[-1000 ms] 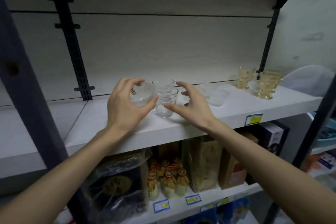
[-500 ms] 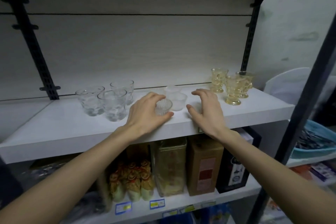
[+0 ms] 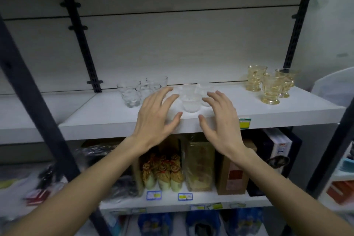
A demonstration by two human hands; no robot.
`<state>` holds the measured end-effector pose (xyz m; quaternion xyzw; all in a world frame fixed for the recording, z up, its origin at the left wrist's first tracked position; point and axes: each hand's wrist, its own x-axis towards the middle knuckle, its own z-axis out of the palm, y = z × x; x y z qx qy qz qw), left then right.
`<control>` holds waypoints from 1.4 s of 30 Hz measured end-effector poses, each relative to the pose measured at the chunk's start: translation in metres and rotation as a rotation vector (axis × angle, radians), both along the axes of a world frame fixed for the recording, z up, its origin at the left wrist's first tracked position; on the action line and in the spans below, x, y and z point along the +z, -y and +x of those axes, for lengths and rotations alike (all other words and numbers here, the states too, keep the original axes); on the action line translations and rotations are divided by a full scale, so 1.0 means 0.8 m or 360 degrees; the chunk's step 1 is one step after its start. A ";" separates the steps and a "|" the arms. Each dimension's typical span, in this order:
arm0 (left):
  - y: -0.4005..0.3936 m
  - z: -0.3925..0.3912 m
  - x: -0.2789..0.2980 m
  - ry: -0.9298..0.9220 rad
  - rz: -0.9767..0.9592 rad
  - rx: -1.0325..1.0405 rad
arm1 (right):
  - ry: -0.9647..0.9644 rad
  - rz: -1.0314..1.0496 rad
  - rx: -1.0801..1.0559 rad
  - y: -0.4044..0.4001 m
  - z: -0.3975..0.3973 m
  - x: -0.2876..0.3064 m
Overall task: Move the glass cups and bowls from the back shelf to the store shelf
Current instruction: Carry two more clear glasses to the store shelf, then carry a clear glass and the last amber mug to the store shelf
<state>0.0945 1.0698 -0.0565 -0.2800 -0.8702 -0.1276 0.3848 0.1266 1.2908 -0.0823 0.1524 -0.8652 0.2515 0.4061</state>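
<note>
Two bare hands hover over the white shelf [image 3: 287,113], both empty, fingers spread wide. Left hand [image 3: 156,119] sits just left of a small frosted glass bowl [image 3: 190,104], right hand [image 3: 220,119] just right of it, neither touching. More frosted bowls [image 3: 188,88] cluster right behind. Clear glass cups [image 3: 132,94] stand grouped to the left; amber footed glasses [image 3: 270,90] stand well apart at the right end. Boxes and bottles fill the lower shelf [image 3: 172,202].

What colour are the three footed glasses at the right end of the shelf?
Pale amber-yellow footed glasses, seen best in the head view.
</note>
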 end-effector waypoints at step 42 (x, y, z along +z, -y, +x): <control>1.126 0.010 0.044 0.0502 0.0534 0.1940 | 0.0427 0.0563 0.1326 1.149 -0.210 0.091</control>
